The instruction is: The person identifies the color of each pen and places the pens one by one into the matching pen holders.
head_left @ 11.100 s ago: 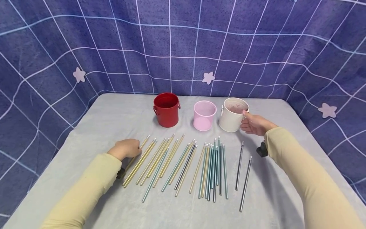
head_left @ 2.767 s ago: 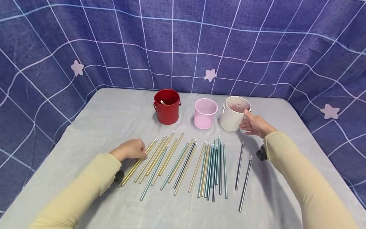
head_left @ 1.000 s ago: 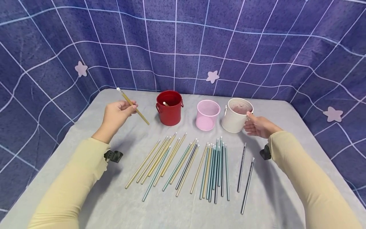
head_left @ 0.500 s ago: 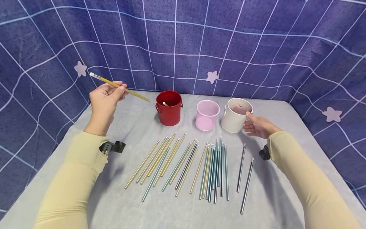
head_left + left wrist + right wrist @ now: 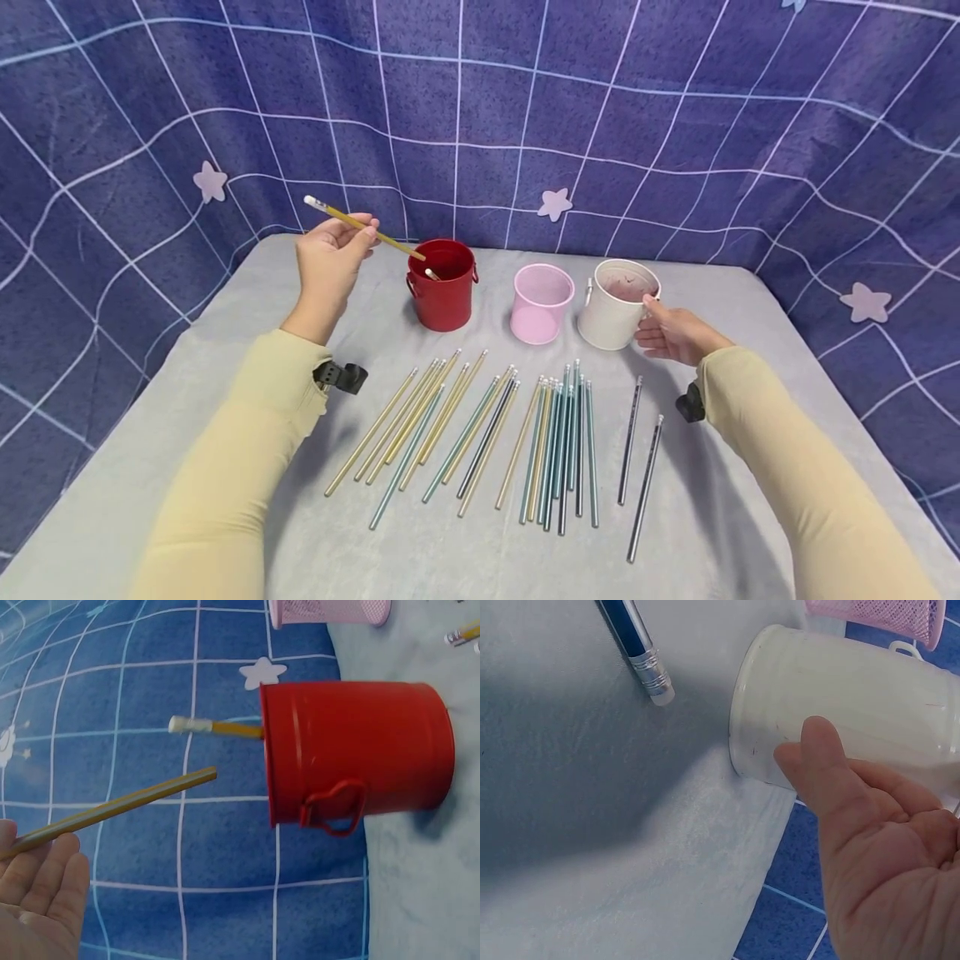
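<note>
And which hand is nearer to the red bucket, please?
Left: the left hand is just left of the red bucket; the right hand is farther off, at the white bucket.

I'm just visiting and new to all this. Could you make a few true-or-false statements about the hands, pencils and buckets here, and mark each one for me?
1. The left fingers hold a gold pencil. True.
2. Another pencil is in the red bucket. True.
3. The held pencil's eraser end points toward the red bucket. False: its other end does.
4. The right fingers are at the white bucket. True.
5. The white bucket stands in the middle of the three containers. False: the pink container does.
6. Every pencil lying flat is gold. False: teal pencils and dark pencils lie on the table too.
</note>
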Demonstrator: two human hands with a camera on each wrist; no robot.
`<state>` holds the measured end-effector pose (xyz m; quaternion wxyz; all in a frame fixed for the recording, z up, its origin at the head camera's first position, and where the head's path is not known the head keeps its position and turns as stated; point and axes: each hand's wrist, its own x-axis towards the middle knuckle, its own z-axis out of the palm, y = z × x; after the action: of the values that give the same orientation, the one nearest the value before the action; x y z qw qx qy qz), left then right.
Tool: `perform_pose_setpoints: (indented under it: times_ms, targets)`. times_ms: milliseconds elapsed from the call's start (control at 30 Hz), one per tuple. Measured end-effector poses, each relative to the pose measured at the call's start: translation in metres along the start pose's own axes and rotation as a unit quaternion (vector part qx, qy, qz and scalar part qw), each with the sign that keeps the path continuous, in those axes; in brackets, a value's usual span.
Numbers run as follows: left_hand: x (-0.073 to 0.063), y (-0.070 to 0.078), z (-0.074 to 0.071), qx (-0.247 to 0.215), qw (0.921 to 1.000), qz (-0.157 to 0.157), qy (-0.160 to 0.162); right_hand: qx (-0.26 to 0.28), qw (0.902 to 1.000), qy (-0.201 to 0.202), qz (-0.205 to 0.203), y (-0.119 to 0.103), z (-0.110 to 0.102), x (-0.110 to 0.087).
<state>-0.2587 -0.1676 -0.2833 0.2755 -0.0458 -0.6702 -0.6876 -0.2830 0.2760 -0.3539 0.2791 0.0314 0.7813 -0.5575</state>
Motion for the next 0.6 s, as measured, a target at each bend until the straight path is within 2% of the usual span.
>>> perform_pose_setpoints:
  times_ms: [167, 333, 433, 600]
  targets:
    - [0.000, -0.004, 0.009, 0.016, 0.9995, 0.003, -0.025, 0.006, 1.0000, -0.002, 0.003, -0.003, 0.003, -0.003]
    - [0.000, -0.006, 0.009, 0.052, 0.9979, 0.017, -0.034, -0.005, 1.0000, 0.001, -0.007, -0.003, 0.002, -0.004]
    - [0.002, -0.008, 0.008, 0.067, 0.9970, 0.007, -0.040, -0.006, 0.9999, 0.001, -0.008, -0.004, 0.002, -0.005]
    - [0.006, -0.011, 0.008, 0.078, 0.9945, -0.017, -0.068, -0.004, 1.0000, -0.002, -0.004, -0.004, 0.001, -0.004]
